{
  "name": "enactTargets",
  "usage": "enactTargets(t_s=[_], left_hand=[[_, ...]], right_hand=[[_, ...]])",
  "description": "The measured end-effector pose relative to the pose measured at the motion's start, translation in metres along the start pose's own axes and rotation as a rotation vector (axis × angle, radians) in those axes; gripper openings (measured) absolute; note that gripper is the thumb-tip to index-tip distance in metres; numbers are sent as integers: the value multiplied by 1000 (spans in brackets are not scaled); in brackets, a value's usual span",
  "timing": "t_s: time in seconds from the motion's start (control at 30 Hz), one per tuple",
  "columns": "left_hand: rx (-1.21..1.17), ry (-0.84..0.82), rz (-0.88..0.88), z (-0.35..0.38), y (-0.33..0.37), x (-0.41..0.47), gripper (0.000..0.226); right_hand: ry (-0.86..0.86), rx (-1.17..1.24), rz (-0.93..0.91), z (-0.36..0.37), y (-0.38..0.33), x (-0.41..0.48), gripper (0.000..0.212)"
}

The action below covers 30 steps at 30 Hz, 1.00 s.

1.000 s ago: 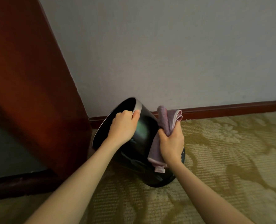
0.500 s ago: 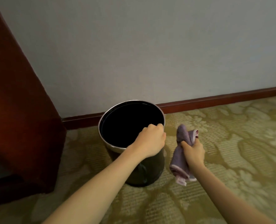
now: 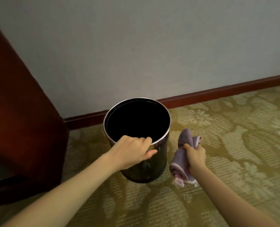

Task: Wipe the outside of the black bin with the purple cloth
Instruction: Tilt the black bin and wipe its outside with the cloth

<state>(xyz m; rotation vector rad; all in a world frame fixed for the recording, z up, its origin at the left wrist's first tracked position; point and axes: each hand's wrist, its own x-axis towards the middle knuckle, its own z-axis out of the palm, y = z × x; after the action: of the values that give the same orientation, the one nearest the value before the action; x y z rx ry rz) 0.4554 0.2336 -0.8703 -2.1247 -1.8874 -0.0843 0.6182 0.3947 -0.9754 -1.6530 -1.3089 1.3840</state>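
Black bin (image 3: 162,159) upright again — patterned carpet (image 3: 234,153)

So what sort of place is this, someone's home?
Most likely a hotel room, though a home is possible. The clues: patterned olive carpet, a dark wooden skirting board under a plain pale wall, and a small black bin with a metal rim beside dark wooden furniture.
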Motion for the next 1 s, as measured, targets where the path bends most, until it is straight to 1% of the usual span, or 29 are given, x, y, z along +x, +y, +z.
enactTargets(t_s=[0.17,0.23,0.3,0.37,0.47,0.53,0.63,0.7,0.83,0.87,0.93,1.0], left_hand=[[123,5,26,1,-10,-1,43],[126,22,-3,0,-7,1,43],[77,1,-60,-2,-3,3,49],[17,-15,-155,-1,-1,8,55],[-77,39,-387,-9,-7,19,54],[-118,82,-575,-20,-25,23,54],[-208,35,-790,-31,-64,19,54],[-290,22,-861,-34,-86,10,53],[-408,115,-938,-38,-113,-7,50],[-424,148,-956,-38,-118,-9,48],[-441,184,-999,-37,-128,-12,51],[-450,181,-1028,-34,-136,-14,54]], right_hand=[[-17,86,46,13,5,-9,38],[-17,122,59,14,2,-10,34],[-30,167,55,16,-3,-12,29],[-39,193,31,19,-11,-15,27],[-72,194,-12,27,-24,-20,28],[-96,165,-63,32,-32,-23,30],[-132,79,-185,43,-48,-24,26],[-151,12,-263,53,-59,-25,24],[-195,-87,-376,79,-79,-36,25],[-218,-100,-399,85,-82,-41,22],[-257,-133,-448,94,-85,-54,15],[-276,-154,-497,103,-82,-72,18]])
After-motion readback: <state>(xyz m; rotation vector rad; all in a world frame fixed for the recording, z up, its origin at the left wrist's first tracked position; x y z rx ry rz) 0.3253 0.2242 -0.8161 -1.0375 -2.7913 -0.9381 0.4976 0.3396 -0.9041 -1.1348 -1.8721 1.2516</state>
